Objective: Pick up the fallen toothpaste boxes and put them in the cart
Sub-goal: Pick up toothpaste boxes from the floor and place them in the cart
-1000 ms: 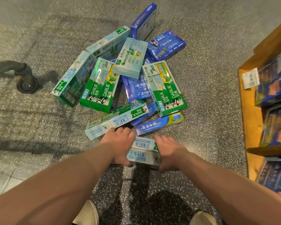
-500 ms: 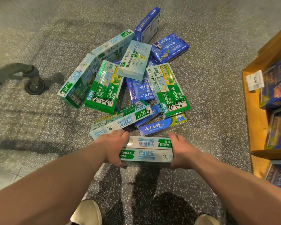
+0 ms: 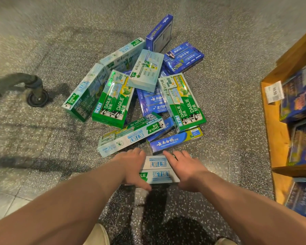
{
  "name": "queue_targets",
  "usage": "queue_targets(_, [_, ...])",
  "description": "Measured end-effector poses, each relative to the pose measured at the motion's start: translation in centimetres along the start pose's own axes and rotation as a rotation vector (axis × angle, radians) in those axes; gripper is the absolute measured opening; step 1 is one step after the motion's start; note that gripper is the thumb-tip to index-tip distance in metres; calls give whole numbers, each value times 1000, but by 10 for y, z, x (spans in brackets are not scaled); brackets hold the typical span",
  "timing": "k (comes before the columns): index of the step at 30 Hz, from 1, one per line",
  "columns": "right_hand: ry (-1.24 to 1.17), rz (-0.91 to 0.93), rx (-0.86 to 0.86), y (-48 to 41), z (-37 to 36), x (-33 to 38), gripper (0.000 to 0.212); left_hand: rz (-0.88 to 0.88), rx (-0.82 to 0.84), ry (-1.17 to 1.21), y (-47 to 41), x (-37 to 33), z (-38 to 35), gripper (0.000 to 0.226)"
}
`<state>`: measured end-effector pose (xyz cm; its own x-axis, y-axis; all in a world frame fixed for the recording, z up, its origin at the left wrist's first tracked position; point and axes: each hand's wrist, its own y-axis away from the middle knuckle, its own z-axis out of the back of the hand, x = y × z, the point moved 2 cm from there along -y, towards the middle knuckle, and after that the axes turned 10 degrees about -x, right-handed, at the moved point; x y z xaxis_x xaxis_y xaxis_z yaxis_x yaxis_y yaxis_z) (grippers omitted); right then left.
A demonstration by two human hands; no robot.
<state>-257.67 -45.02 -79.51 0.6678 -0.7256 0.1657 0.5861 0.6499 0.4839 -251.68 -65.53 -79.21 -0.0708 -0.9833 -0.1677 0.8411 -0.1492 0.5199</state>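
Note:
A pale blue Darlie toothpaste box lies crosswise just in front of me, clamped at its two ends by my left hand and my right hand. Beyond it a heap of several fallen boxes covers the speckled floor: green Darlie packs, a long pale Darlie box, a dark blue box and more blue ones behind. Of the cart, only a wheel and a leg show at the left edge.
A wooden shelf unit with blue packs and a price tag stands at the right. My shoes show at the bottom edge. Bare floor surrounds the heap.
The box between my hands went from partly covered to fully framed by both hands, which then closed in over its ends. The view drifted slightly; the heap did not move.

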Motion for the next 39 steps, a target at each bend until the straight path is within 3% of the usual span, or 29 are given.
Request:
queue_targets(4, [34, 69, 46, 3, 10, -4, 116, 22, -7, 136, -10, -9, -1, 96])
queue_targets(8, [153, 180, 44, 11, 24, -9, 105, 36, 11, 153, -18, -14, 1, 90])
queue_targets(15, [263, 309, 22, 17, 27, -20, 91, 7, 27, 302, -17, -13, 0, 56])
queue_targets(21, [249, 370, 4, 19, 39, -23, 71, -6, 5, 342, -16, -5, 10, 55])
queue_targets(25, [169, 317, -66, 28, 50, -34, 50, 13, -62, 359, -11, -6, 28, 39])
queue_targets(30, [53, 143, -167, 83, 99, -48, 55, 187, -105, 512, 31, -16, 77, 31])
queue_targets(32, [15, 130, -206, 111, 132, -44, 67, 306, -145, 586, 55, -20, 110, 34])
queue_targets(39, [3, -27, -352, 191, 278, -4, 77, 737, -372, 1026, 148, -39, 262, 46])
